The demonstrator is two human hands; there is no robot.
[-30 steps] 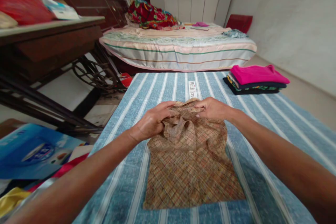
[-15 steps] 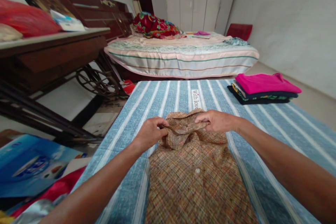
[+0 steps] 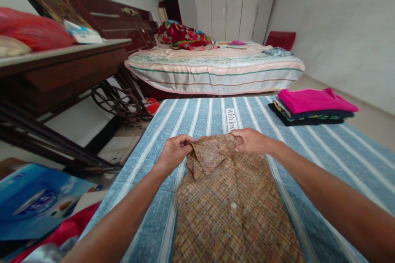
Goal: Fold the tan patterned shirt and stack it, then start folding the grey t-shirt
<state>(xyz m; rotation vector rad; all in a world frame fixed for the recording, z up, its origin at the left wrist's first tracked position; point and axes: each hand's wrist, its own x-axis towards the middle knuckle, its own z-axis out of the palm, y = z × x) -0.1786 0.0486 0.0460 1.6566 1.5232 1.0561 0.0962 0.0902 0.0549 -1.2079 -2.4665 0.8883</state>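
Note:
A brown plaid shirt (image 3: 228, 205) lies front-up on a blue striped mat (image 3: 324, 148), its collar at the far end and a white button showing. My left hand (image 3: 174, 154) pinches the left corner of the collar end, fingers closed. My right hand (image 3: 253, 140) grips the right corner of the same end, fingers curled on the cloth. Both hands rest low on the mat, about a shirt's width apart.
A stack of folded clothes (image 3: 313, 106) with a pink one on top sits at the mat's far right. A bed (image 3: 216, 68) stands beyond. A dark wooden sewing table (image 3: 61, 74) is on the left, a blue box (image 3: 33, 201) near left.
The bunched upper part of the shirt has been pulled flat and stretched away from me; my hands have moved apart along the collar end.

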